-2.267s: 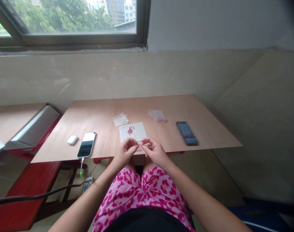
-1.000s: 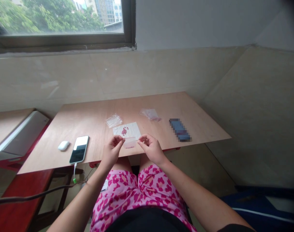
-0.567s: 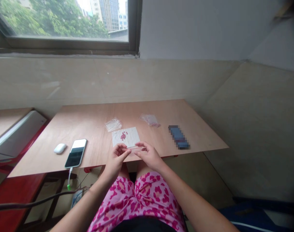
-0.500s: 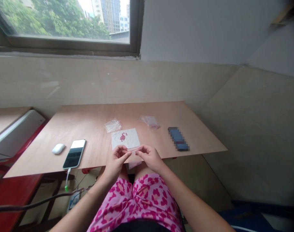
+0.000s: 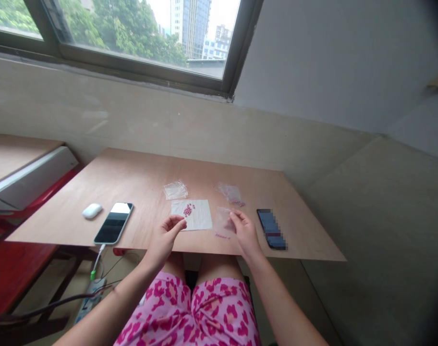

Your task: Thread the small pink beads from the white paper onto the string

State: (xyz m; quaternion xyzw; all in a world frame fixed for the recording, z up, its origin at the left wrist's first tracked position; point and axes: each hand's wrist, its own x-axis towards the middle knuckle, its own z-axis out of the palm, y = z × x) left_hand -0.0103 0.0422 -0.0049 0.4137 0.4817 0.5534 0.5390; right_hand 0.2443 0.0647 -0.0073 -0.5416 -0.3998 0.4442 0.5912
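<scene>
Holding two bare hands apart above pink leopard-print shorts [image 5: 186, 307] and the near edge of a plywood table [image 5: 132, 185]: left hand [image 5: 164, 239] curling loosely open over the lower left corner of a white paper sheet [image 5: 202, 216], carrying nothing visible; right hand [image 5: 245, 234] reaching its fingertips [image 5: 233, 217] onto a small clear plastic bag [image 5: 222, 222]. Not showing whether those fingertips are gripping the bag or only touching it. Lying flat just right of the paper, that bag is bearing a faint pink trace along its lower edge. Gathering on the paper, one cluster of pink beads [image 5: 188, 209], too small to count. Placing two more clear bags farther back: one [image 5: 175, 190] showing no contents, one [image 5: 230, 193] holding pink bits in its lower corner. Setting out, to the left, one dark-screened smartphone [image 5: 113, 223] on a white cable [image 5: 97, 252] and one white rounded case [image 5: 92, 211]; to the right, one dark blue device [image 5: 271, 229], pixelated past reading. Rising beyond, a beige wall [image 5: 132, 129] and a window [image 5: 132, 38] onto trees and towers.
</scene>
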